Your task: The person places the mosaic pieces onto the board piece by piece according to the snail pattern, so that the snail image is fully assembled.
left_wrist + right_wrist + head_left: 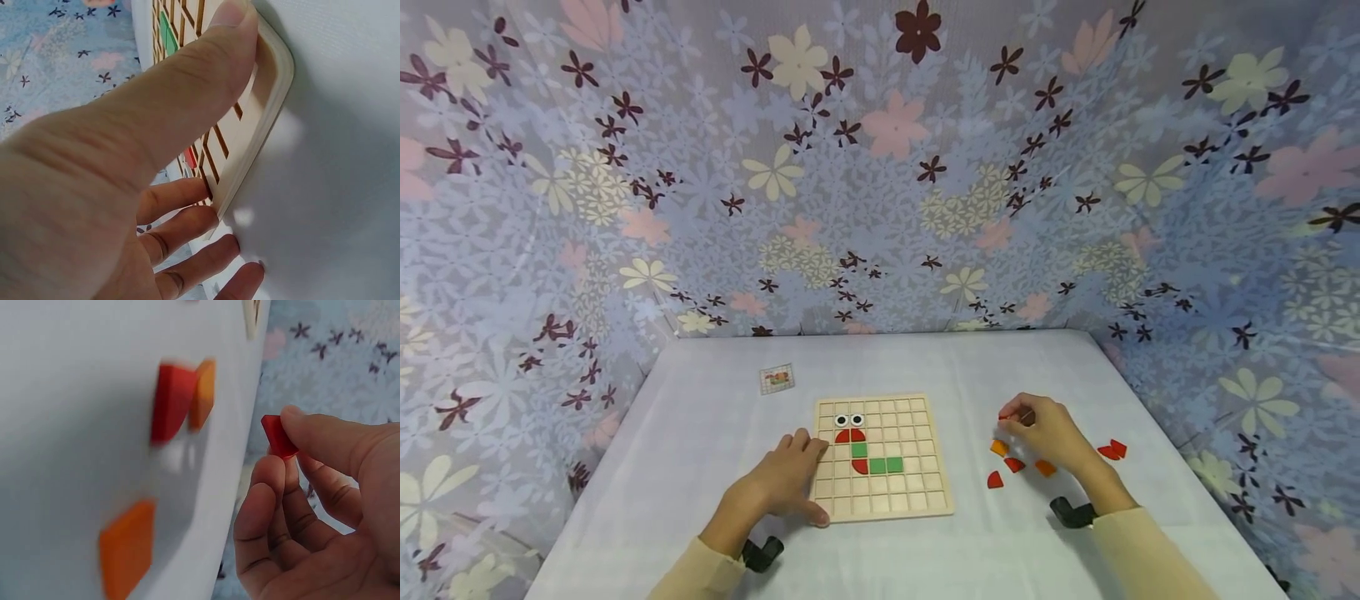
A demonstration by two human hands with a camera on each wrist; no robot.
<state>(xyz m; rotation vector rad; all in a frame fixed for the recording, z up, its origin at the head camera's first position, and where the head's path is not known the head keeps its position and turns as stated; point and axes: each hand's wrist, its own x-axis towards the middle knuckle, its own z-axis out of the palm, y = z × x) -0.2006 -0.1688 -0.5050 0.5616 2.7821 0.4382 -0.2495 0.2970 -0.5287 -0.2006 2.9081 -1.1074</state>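
Note:
A wooden grid board (917, 503) lies on the table, bearing two eye pieces (849, 421), red quarter-round pieces (860, 467) and green squares (876, 465). My left hand (784, 473) rests along the board's left edge, its thumb on the near corner and its fingers extended; the left wrist view shows thumb and fingertips touching the rim. Right of the board, my right hand (1043, 429) pinches a red piece (278, 435) between thumb and fingers, raised off the table. Below that hand lie orange squares (128, 550) and loose red quarter-rounds (995, 480).
A small picture card (777, 379) with a coloured pattern on a grid lies beyond the board's far left corner. More red pieces (1112, 450) lie to the right of my right hand. Flowered cloth (880, 208) stands behind and beside the white table (700, 375).

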